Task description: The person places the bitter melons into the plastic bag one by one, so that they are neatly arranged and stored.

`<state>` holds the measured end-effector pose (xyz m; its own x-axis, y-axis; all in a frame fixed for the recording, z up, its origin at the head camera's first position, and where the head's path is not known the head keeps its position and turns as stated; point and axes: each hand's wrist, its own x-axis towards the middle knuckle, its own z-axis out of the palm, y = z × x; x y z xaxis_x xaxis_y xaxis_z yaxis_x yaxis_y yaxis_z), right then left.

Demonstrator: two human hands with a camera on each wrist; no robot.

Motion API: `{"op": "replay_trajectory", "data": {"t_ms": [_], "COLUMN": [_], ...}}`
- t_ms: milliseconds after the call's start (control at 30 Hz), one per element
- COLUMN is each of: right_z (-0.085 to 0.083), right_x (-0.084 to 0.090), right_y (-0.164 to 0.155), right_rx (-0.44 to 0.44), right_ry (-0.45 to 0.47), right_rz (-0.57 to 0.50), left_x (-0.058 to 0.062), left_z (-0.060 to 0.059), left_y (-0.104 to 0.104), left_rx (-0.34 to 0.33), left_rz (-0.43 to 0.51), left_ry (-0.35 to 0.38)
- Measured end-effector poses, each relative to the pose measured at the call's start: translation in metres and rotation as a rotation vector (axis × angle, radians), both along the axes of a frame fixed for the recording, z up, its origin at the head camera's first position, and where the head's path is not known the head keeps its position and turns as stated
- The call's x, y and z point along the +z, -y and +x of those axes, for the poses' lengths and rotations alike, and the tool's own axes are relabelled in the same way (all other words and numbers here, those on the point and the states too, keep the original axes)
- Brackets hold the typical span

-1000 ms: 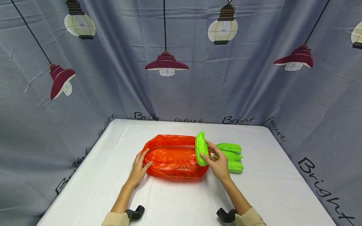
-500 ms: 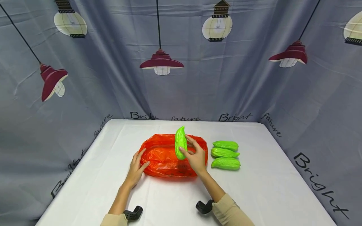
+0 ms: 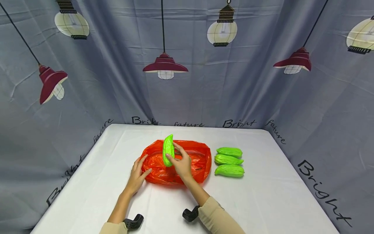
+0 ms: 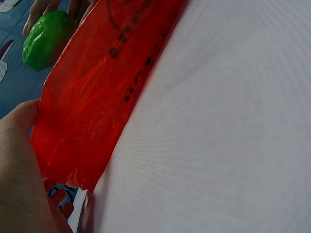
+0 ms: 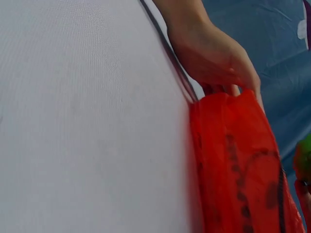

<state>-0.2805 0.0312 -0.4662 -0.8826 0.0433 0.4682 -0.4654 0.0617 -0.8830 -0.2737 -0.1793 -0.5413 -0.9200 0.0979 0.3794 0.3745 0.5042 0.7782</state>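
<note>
A red plastic bag (image 3: 196, 162) lies on the white table (image 3: 263, 198). My right hand (image 3: 181, 164) grips a green bitter gourd (image 3: 168, 154), nearly upright, over the left part of the bag. My left hand (image 3: 137, 174) holds the bag's left end between thumb and fingers. In the left wrist view the gourd (image 4: 46, 39) shows above the bag (image 4: 97, 97), beside my palm (image 4: 14, 170). The right wrist view shows the left hand (image 5: 214, 58) at the bag's rim (image 5: 238, 165).
Three more green gourds (image 3: 229, 161) lie side by side on the table just right of the bag. Grey curtains printed with lamps (image 3: 165, 66) close in the table on three sides. Black wrist mounts (image 3: 132, 222) sit near the front edge.
My right hand has carried the gourd leftward from the bag's right end, near the other gourds, to above its left part. The left hand has stayed at the bag's left end.
</note>
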Motion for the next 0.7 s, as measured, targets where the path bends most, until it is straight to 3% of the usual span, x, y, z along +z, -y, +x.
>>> {"op": "replay_trajectory", "data": {"t_ms": [167, 367, 700], "right_z": [-0.012, -0.015, -0.013], "right_x": [-0.021, -0.033, -0.046], "right_y": [0.016, 0.033, 0.049], "right_rx": [-0.057, -0.123, -0.108], "right_ry": [0.035, 0.068, 0.089], "right_rz": [0.03, 0.102, 0.157], "left_x": [0.0, 0.0, 0.002], "left_z": [-0.001, -0.001, 0.002], "left_y": [0.0, 0.0, -0.001], "left_rx": [-0.008, -0.002, 0.008], "left_rz": [0.001, 0.002, -0.014], "left_ry": [-0.009, -0.024, -0.002]}}
